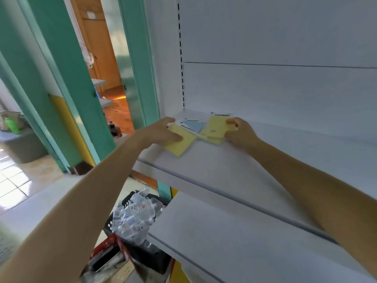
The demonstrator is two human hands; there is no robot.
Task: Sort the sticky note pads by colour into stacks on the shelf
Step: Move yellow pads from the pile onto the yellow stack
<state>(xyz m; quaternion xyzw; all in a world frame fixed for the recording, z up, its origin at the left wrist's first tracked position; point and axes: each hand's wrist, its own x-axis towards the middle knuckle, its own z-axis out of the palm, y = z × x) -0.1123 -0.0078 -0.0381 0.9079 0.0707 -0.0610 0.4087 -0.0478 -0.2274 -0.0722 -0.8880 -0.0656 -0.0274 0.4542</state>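
Several sticky note pads lie at the back left corner of the white shelf (234, 166). My left hand (163, 130) rests on a yellow pad (182, 142) near the shelf's left edge, thumb on top of it and fingers curled over its far side. A light blue pad (193, 124) in clear wrapping lies between my two hands. My right hand (239, 132) grips the right edge of another yellow pad (216, 127), which lies on top of more pads. What is under it is partly hidden.
A second white shelf (234, 242) sits below, and the white back panel (275, 88) rises behind. A black crate of plastic bottles (134, 219) stands on the floor at lower left. A green door frame (138, 68) borders the shelf's left side.
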